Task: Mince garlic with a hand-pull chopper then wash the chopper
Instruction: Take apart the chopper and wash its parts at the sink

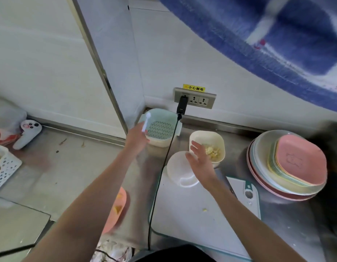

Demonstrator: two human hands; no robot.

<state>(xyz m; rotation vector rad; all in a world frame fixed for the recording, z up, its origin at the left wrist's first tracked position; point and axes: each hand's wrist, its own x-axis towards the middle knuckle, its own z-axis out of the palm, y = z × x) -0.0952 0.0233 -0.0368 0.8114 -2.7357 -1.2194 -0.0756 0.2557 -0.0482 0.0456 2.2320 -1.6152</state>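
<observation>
My left hand point(136, 138) holds a small white spoon point(146, 122) over the rim of a green strainer basket point(162, 127) at the back of the steel counter. My right hand point(200, 159) hovers open, fingers spread, over the near edge of a cream square bowl point(217, 140) that holds minced garlic point(212, 152). Just left of that hand a round white chopper lid point(178, 169) with its pull handle lies on the white cutting board point(192, 210). A small garlic bit point(204, 210) lies on the board.
A black cable point(164, 167) runs from the wall socket point(194, 100) down across the counter between my arms. Stacked coloured plates point(288, 165) stand at the right. A pink dish point(119, 207) lies under my left forearm. A white perforated basket point(5, 169) and a game controller point(28, 132) are at the left.
</observation>
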